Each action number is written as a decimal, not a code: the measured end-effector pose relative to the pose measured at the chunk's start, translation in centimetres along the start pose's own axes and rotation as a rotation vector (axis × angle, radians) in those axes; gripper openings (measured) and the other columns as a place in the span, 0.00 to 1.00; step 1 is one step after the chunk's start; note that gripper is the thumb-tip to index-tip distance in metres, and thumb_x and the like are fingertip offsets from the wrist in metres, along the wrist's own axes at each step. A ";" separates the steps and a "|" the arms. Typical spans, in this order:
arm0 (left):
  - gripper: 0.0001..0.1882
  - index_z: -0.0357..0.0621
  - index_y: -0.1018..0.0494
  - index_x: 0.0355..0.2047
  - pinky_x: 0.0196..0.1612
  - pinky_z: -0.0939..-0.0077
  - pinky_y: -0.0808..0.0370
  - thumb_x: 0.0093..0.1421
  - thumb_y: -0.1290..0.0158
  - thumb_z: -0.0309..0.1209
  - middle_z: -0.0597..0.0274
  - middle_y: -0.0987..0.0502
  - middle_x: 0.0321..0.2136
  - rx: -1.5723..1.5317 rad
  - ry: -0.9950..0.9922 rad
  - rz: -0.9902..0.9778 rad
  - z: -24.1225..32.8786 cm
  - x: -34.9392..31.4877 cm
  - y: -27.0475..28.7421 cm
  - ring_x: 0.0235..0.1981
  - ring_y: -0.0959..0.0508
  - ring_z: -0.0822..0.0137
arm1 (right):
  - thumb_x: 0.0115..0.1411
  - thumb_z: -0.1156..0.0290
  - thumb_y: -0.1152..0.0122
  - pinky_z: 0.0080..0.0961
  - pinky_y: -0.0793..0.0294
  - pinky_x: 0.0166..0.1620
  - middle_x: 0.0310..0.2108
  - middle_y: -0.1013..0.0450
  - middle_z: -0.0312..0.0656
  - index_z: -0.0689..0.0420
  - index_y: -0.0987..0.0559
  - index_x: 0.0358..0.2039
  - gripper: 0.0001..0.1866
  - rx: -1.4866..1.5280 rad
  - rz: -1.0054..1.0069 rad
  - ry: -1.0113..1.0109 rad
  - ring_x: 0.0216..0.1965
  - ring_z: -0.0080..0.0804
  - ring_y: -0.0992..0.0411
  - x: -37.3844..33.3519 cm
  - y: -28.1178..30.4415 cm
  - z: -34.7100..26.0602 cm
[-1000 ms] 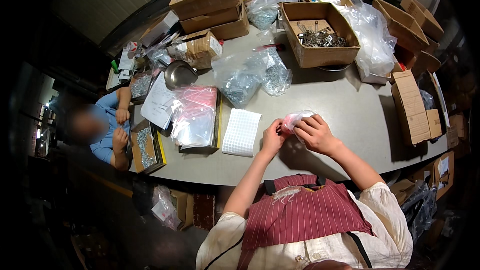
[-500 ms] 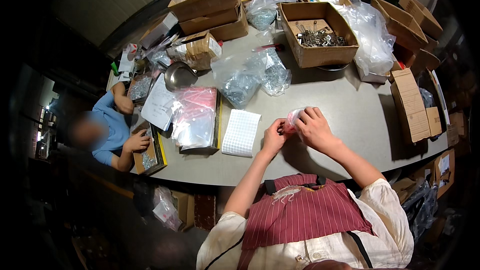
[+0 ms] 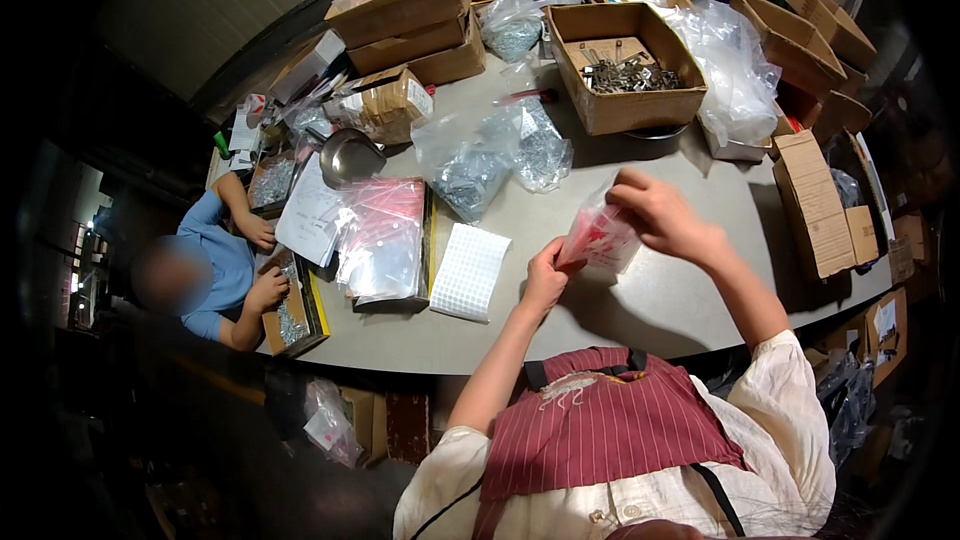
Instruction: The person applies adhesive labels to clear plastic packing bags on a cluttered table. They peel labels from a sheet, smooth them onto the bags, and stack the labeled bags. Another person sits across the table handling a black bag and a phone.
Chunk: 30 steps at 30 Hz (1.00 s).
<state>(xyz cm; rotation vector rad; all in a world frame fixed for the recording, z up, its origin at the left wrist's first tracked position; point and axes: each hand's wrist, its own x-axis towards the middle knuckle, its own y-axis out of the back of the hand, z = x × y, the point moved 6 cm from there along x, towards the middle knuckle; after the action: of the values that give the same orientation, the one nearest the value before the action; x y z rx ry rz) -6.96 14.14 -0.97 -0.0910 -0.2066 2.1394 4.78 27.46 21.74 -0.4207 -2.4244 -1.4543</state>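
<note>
A clear plastic bag with red print (image 3: 603,236) is held up above the grey table in front of me. My left hand (image 3: 547,276) is closed on its lower left edge, thumb uppermost. Bent over the upper right edge are the fingers of my right hand (image 3: 660,212), gripping the plastic. Whether anything lies inside the bag cannot be made out. Left of my left hand lies a white sheet of small round stickers (image 3: 471,272). Beyond it, a stack of red-and-clear plastic bags (image 3: 385,240) rests in a shallow box.
A cardboard box of metal parts (image 3: 628,110) stands at the back on a metal pan. Bags of hardware (image 3: 465,175) lie mid-table. Tall cardboard boxes (image 3: 815,205) edge the right side. At the left, a co-worker in a blue shirt (image 3: 225,265) reaches into trays of small screws (image 3: 292,315).
The bag, bunched up between my hands before, is now spread out. My right hand has moved up and to the right. The co-worker's far hand has come nearer the trays.
</note>
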 end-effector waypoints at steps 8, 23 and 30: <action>0.08 0.36 0.21 0.43 0.33 0.78 0.23 0.64 0.41 0.25 0.65 0.19 0.31 0.023 0.135 0.182 -2.3 -0.1 3.3 0.28 0.22 0.75 | 0.54 0.84 0.35 0.35 0.25 0.34 0.39 0.28 0.46 0.62 0.22 0.44 0.16 0.025 0.491 0.099 0.38 0.39 0.25 -0.5 7.7 -2.4; 0.27 0.32 0.31 0.57 0.62 0.54 0.32 0.61 0.42 0.36 0.36 0.28 0.56 1.188 -0.111 0.345 10.0 1.7 8.6 0.60 0.30 0.43 | 0.58 0.83 0.43 0.17 0.29 0.42 0.44 0.32 0.39 0.64 0.25 0.44 0.12 0.300 0.478 -0.146 0.41 0.25 0.30 -6.5 3.6 0.5; 0.48 0.29 0.43 0.66 0.65 0.51 0.37 0.55 0.35 0.45 0.32 0.31 0.57 1.369 0.218 0.418 5.3 -3.9 14.8 0.61 0.34 0.38 | 0.60 0.69 0.32 0.26 0.26 0.51 0.47 0.25 0.38 0.61 0.23 0.53 0.21 1.485 0.157 -0.692 0.47 0.27 0.26 -6.0 -12.1 2.5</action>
<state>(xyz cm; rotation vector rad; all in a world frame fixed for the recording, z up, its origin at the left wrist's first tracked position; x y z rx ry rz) -17.81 2.38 1.49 0.4598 1.4908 2.1999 5.35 23.64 8.61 -0.7046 -3.0053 0.8573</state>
